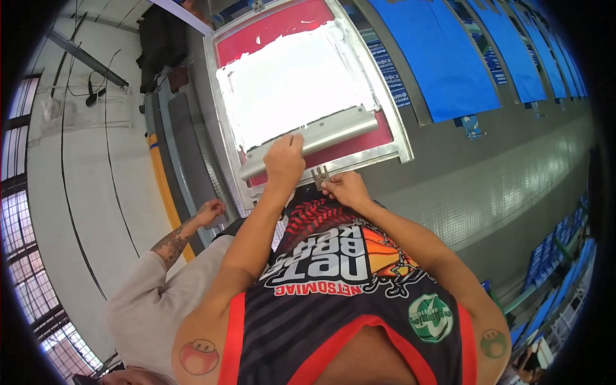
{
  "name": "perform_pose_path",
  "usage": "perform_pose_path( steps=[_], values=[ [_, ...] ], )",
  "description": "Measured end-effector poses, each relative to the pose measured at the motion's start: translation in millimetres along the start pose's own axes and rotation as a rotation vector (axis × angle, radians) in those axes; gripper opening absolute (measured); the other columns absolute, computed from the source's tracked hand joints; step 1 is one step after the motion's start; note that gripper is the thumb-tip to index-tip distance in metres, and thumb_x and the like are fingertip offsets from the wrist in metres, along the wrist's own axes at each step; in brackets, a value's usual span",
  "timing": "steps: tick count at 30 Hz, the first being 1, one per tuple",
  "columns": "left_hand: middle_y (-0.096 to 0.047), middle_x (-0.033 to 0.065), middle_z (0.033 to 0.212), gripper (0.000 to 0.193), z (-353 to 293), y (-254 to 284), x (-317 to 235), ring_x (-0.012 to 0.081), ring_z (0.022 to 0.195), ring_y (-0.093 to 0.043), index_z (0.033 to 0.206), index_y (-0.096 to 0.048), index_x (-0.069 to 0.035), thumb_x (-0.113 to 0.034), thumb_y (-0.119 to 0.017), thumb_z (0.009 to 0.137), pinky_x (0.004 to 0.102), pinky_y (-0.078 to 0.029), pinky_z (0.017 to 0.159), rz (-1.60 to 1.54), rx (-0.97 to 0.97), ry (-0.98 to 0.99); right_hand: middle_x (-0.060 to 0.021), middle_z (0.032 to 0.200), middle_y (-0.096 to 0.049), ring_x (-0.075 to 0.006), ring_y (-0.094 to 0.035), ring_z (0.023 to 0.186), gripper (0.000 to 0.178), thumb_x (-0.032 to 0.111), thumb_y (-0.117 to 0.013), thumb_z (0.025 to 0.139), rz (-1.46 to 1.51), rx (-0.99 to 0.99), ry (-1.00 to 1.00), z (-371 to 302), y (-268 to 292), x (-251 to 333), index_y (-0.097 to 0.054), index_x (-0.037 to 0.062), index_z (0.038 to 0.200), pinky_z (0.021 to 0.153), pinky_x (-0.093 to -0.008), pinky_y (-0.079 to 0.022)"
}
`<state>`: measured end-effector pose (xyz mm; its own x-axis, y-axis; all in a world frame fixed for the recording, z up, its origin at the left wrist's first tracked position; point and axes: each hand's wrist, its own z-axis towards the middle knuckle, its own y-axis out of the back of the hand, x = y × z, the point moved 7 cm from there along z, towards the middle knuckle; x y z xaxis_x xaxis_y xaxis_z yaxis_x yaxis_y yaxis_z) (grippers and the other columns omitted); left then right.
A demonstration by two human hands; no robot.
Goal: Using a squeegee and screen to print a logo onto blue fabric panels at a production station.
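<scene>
In front of me lies a screen printing frame [403, 144] with a silver metal rim and red mesh. Thick white ink [289, 80] covers most of its middle. My left hand [284, 160] is closed around the near left part of a long metal squeegee [343, 133], which lies across the screen at the near edge of the ink. My right hand [346, 188] pinches a small pronged metal bracket [319, 176] at the frame's near side. Whether the bracket is fixed to the frame I cannot tell.
Close on my left is another person in a light shirt [147, 301], one hand [209, 212] near my left forearm. Blue fabric panels [436, 64] lie in a row along the long grey table [462, 167] to the right. A yellow-edged rail [163, 179] runs at left.
</scene>
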<state>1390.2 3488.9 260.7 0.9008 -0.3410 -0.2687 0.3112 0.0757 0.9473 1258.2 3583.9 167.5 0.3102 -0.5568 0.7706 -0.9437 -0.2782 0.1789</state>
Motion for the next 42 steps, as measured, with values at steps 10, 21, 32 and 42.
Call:
perform_pose_path(
  steps=[10, 21, 32, 42],
  values=[
    [-0.042, 0.0217, 0.139, 0.055, 14, 78, 139, 0.0369, 0.126, -0.043, 0.102, -0.071, -0.013, -0.034, -0.086, 0.054, 0.0426, -0.037, 0.104, -0.034, 0.121, 0.371, -0.0081, 0.069, -0.07, -0.0134, -0.066, 0.061, 0.043, 0.04, -0.061, 0.088, -0.28, 0.196, 0.024, -15, 43, 25, -0.071, -0.0011, 0.082, 0.062, -0.0288, -0.052],
    [-0.058, 0.0121, 0.119, 0.063, -59, -20, 226, 0.0208, 0.105, -0.059, 0.133, -0.043, 0.01, 0.015, -0.064, 0.074, 0.0306, -0.047, 0.093, -1.266, -0.088, 0.837, -0.0269, 0.103, -0.065, -0.0383, -0.06, 0.104, 0.069, 0.059, -0.039, 0.093, -0.063, -0.576, -0.074, 43, 216, 3, -0.065, -0.0044, 0.106, 0.091, -0.0403, -0.044],
    [-0.064, 0.0085, 0.104, 0.034, 92, -45, -50, 0.0176, 0.094, -0.061, 0.109, -0.062, 0.004, 0.008, -0.067, 0.076, 0.0285, -0.048, 0.084, -1.296, -0.138, 0.605, -0.0254, 0.088, -0.067, -0.0385, -0.065, 0.088, 0.064, 0.058, -0.046, 0.091, -0.034, -0.75, 0.07, -38, 477, -43, -0.068, -0.0023, 0.095, 0.077, -0.0415, -0.048],
    [-0.066, 0.0056, 0.094, 0.03, 149, -78, -139, 0.0136, 0.086, -0.06, 0.101, -0.069, 0.001, -0.004, -0.078, 0.073, 0.0273, -0.046, 0.078, -1.221, -0.112, 0.655, -0.029, 0.093, -0.066, -0.0383, -0.065, 0.093, 0.075, 0.064, -0.051, 0.085, -0.027, -0.673, 0.05, -2, 593, -54, -0.067, -0.0086, 0.096, 0.08, -0.0422, -0.048]
  ],
)
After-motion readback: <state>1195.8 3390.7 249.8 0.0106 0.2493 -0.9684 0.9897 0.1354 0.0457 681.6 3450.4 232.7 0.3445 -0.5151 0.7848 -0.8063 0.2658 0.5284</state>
